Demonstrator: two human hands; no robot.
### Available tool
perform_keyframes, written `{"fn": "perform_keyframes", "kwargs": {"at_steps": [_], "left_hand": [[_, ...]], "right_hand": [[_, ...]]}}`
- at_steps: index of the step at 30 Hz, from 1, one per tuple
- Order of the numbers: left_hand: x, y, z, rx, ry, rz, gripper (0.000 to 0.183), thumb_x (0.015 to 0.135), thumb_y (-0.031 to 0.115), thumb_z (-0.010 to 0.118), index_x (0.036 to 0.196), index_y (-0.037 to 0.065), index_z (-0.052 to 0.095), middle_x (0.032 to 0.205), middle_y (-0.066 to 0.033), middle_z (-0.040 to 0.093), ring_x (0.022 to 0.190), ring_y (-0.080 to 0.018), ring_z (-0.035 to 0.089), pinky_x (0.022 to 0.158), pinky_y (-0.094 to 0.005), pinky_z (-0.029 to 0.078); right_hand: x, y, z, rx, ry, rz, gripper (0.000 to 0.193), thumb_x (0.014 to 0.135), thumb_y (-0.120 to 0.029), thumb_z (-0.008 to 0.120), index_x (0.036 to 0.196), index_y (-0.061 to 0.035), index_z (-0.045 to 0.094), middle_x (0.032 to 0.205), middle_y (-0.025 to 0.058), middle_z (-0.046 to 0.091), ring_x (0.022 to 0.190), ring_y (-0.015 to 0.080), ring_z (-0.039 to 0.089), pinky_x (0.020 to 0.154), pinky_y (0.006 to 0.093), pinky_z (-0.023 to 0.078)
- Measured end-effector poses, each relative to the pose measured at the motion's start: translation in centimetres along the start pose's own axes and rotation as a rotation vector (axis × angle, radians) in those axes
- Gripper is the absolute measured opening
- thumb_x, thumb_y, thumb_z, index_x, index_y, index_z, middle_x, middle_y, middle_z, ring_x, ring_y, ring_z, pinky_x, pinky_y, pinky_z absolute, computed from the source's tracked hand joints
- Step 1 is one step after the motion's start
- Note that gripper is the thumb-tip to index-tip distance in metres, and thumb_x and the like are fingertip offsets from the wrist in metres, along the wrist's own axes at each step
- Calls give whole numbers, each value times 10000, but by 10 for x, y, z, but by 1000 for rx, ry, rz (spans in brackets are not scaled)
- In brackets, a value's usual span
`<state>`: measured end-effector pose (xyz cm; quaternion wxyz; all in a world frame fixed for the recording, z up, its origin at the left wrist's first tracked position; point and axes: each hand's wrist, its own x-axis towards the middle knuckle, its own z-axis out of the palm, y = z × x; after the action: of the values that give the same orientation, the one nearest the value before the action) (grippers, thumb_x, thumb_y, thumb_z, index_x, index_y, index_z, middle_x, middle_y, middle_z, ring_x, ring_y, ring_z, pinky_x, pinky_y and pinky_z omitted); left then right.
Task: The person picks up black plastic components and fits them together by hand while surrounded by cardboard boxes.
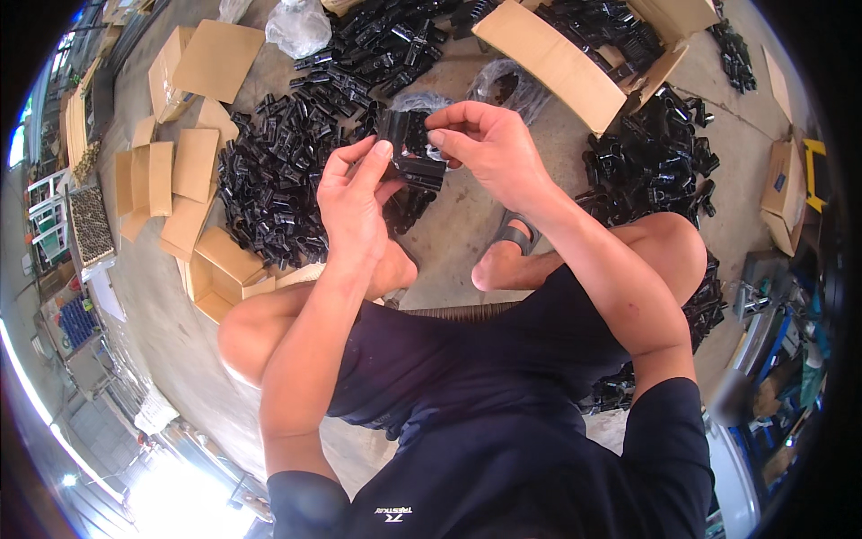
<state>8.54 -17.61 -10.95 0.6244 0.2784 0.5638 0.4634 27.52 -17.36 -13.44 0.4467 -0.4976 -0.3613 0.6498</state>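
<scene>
In front of me, above my feet, my left hand (354, 193) grips a shiny black fitting (418, 171) between its thumb and fingers. It looks like a short branched pipe joint, though its exact shape is hard to read against the dark pile behind. At its upper right edge is my right hand (499, 154), thumb and forefinger closed in a pinch. Whatever lies between those fingertips is too small or hidden to name. Just beyond the left hand spreads a large heap of similar black fittings (278, 175).
A second heap of black fittings (651, 162) lies at the right. An open cardboard carton (552, 63) holding more fittings stands at the far right. Empty cardboard boxes (193, 166) sit along the left. Clear plastic bags (299, 29) lie at the far side.
</scene>
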Motion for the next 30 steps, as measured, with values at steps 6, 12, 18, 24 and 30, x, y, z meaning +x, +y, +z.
{"fn": "perform_keyframes", "kwargs": {"at_steps": [6,12,18,24,30], "left_hand": [[6,-9,9,37,-13,1,207,953,111,728,1122,51,623,1025,-64,723,876,-130,702,732,-292,572],[7,-10,24,81,-26,29,211,953,111,730,1122,45,623,1034,-76,723,883,-132,700,718,-285,576],[6,-8,37,117,-5,69,161,969,87,705,1099,46,619,1000,-66,701,860,-147,694,769,-334,606],[5,-7,38,142,-8,129,188,961,96,721,1113,42,626,968,-52,694,832,-123,677,736,-300,596],[4,-6,38,151,13,122,184,960,94,723,1112,40,633,951,-42,688,814,-114,665,721,-285,583]], "right_hand": [[1,7,0,113,72,4,186,910,-62,710,1064,40,736,904,60,733,826,91,653,725,251,532],[2,5,-1,216,140,125,155,891,-48,729,1015,42,751,890,68,744,780,100,663,710,273,542],[0,-2,3,292,198,196,142,888,-47,746,997,42,755,894,78,748,768,113,669,703,273,548],[3,4,5,379,185,174,134,885,-40,751,989,46,752,901,83,748,778,113,674,711,269,552],[2,7,8,398,197,101,254,864,8,759,1098,62,677,935,82,722,812,115,663,724,258,547]]}}
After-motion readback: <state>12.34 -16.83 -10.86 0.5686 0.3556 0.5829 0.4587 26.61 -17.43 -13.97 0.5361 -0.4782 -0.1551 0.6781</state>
